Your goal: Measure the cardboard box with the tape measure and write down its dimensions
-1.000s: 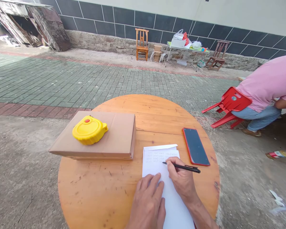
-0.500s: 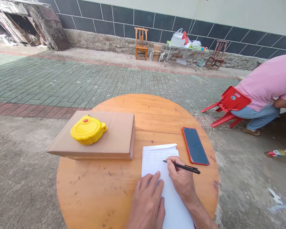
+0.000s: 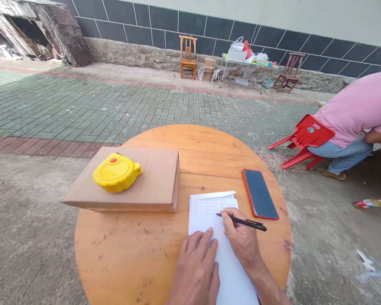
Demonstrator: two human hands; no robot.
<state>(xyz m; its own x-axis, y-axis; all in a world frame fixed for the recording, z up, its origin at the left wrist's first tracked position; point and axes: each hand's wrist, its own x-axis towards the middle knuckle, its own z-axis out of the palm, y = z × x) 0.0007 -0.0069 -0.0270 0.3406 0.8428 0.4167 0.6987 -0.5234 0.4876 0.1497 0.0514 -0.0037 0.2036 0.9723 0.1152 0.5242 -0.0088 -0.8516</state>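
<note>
White paper (image 3: pixel 222 262) lies on the round wooden table (image 3: pixel 130 254), with several rows of small handwriting near its top. My right hand (image 3: pixel 243 239) grips a black pen (image 3: pixel 247 222), its tip at the end of the lowest row of writing. Flat on the lower left of the paper rests my left hand (image 3: pixel 197 264), its fingers stretched out and holding nothing. The top edge of the paper looks folded or layered. Part of the sheet is hidden under both hands.
A cardboard box (image 3: pixel 155 182) bearing a yellow tape measure (image 3: pixel 116 173) sits at the table's left. A red-edged phone (image 3: pixel 260 194) lies right of the paper. Beyond, a person in pink (image 3: pixel 358 110) sits on a red plastic chair (image 3: pixel 311 133). A bottle (image 3: pixel 373 203) lies on the ground.
Almost nothing differs. The pen tip has shifted very slightly left on the lowest row; my left hand stays in place on the paper.
</note>
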